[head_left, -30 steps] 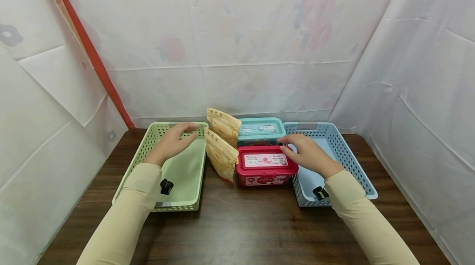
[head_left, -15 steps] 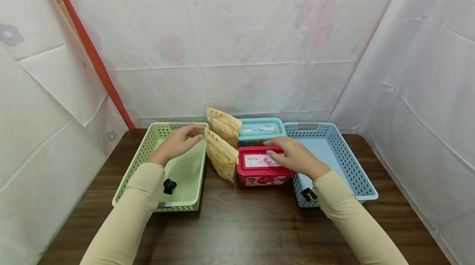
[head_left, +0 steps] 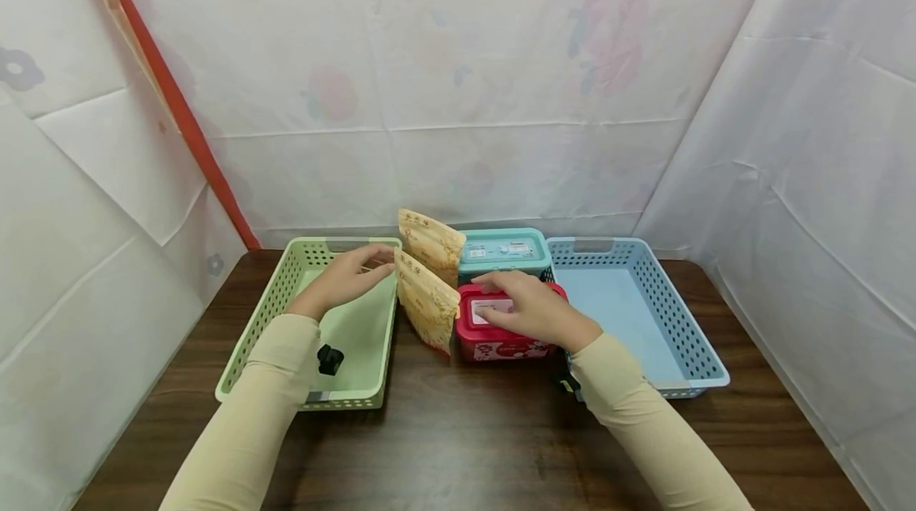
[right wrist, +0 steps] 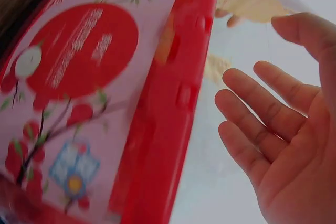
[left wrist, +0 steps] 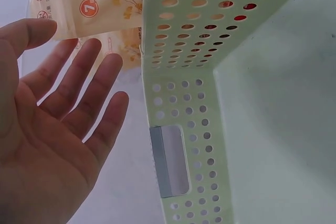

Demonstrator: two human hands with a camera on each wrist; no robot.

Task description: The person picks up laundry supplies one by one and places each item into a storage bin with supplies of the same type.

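Observation:
My left hand (head_left: 348, 280) hovers over the far right rim of the green basket (head_left: 361, 368), fingers relaxed, holding nothing. Its thumb and fingertips are close to the top edge of the front yellow pouch (head_left: 427, 300); in the left wrist view, I cannot tell whether they touch the pouch (left wrist: 100, 1). Behind it stands a second yellow pouch (head_left: 432, 239). Above the red lidded tub (head_left: 501, 348) is my right hand (head_left: 533, 308), fingers spread and holding nothing, hiding part of the lid. The right wrist view shows that hand (right wrist: 294, 135) apart from the tub (right wrist: 79, 77).
A teal lidded tub (head_left: 504, 249) stands behind the red one. To the right is a blue perforated basket (head_left: 637, 312). White patterned sheets (head_left: 458, 98) enclose the back and sides of the dark wooden table (head_left: 458, 439).
My right hand has moved left across the red tub's lid, from its right end toward the pouches. My left hand has shifted slightly right, closer to the front pouch. Pouches and tubs stay put.

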